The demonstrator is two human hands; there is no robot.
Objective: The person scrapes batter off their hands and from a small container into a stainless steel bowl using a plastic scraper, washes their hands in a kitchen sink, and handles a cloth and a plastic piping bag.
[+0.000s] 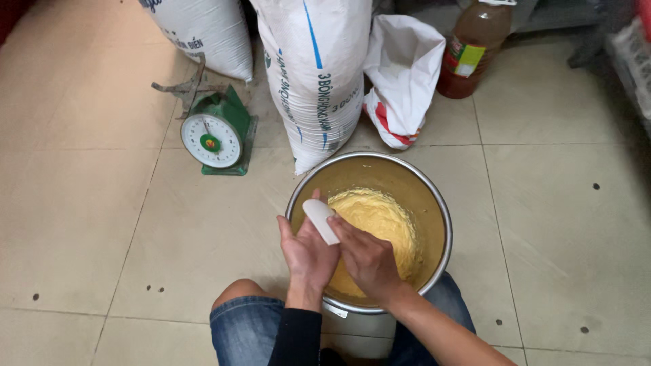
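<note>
Both the left hand (308, 254) and right hand (367, 257) clasp a white scraper (320, 220) over yellow batter (376, 220) in a steel bowl (434, 196) on the tiled floor (563, 224).

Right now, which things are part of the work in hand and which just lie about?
In use: left hand, right hand, white handle, steel bowl, yellow batter.

Lying about: green scale, white sacks, white bag, bottle.

Yellow batter (377, 218) in steel-grey bowl (437, 196); scale (218, 133) at 10 o'clock green, white dial; bottle (473, 51) at 1 o'clock apparently amber.
</note>
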